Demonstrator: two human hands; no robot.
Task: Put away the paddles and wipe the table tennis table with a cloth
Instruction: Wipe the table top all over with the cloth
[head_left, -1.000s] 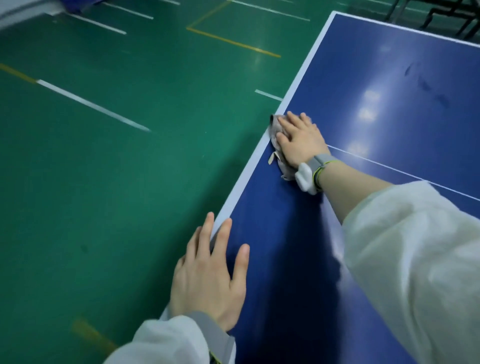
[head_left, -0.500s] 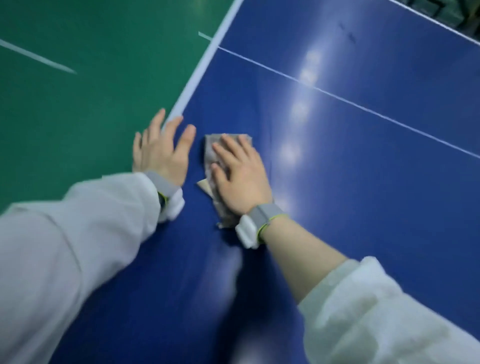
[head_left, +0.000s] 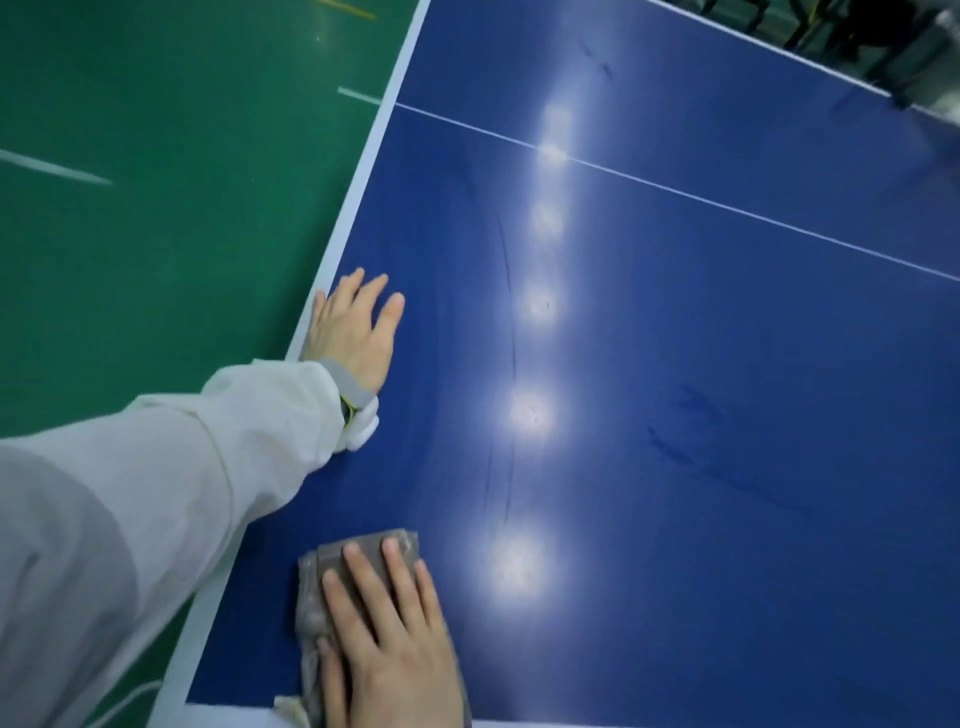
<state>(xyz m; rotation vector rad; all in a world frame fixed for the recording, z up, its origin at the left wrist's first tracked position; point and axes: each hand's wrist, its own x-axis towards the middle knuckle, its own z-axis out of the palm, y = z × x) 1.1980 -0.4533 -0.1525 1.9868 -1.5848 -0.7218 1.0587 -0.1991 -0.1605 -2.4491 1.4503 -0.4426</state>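
Observation:
A blue table tennis table (head_left: 701, 364) with white lines fills the right of the view. My right hand (head_left: 389, 639) lies flat with straight fingers on a folded grey cloth (head_left: 317, 577), pressing it onto the table near the near-left corner. My left hand (head_left: 353, 327) rests flat with spread fingers on the table beside its white left edge, further from me than the cloth. No paddles are in view.
Green sports floor (head_left: 156, 182) with white and yellow lines lies left of the table. Dark smudges (head_left: 691, 415) mark the blue surface to the right. Dark frames (head_left: 857, 36) stand beyond the far edge at top right.
My right hand has dragged the cloth along the left edge toward me, from beyond my left hand to the near corner. My left hand stays planted on the edge.

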